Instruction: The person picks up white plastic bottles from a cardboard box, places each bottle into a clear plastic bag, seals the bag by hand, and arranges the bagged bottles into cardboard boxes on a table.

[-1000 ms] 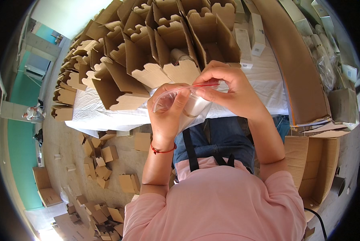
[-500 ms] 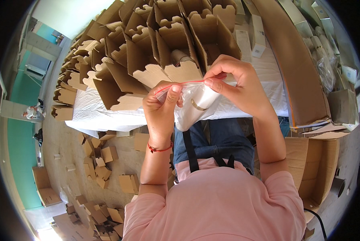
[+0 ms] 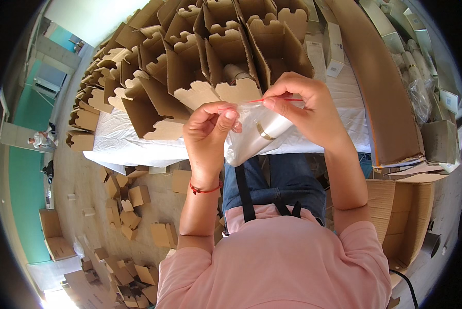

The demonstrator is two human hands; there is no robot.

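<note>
A clear zip bag (image 3: 239,146) with a red closure strip hangs between my hands over my lap, at the table's near edge. Inside it lies a slanted white cylinder (image 3: 278,123) with a gold-coloured band. My left hand (image 3: 209,126) is closed, pinching the bag's upper left corner between thumb and fingers. At the other end of the red strip, my right hand (image 3: 305,109) pinches the bag's top edge with thumb and forefinger. Just beyond the bag stand open cardboard boxes (image 3: 197,95); one of them has a similar cylinder (image 3: 236,72) lying in it.
The boxes stand in rows on a table with a white cloth (image 3: 138,141). A long cardboard wall (image 3: 383,87) runs along the right, with white cartons and bagged cylinders beyond. An open carton (image 3: 403,221) stands low at right. Small folded boxes (image 3: 130,219) litter the floor at left.
The bag and the cylinder in it have shifted slightly right. More of the red strip shows at my right fingers, less at my left. Both hands keep their pinch.
</note>
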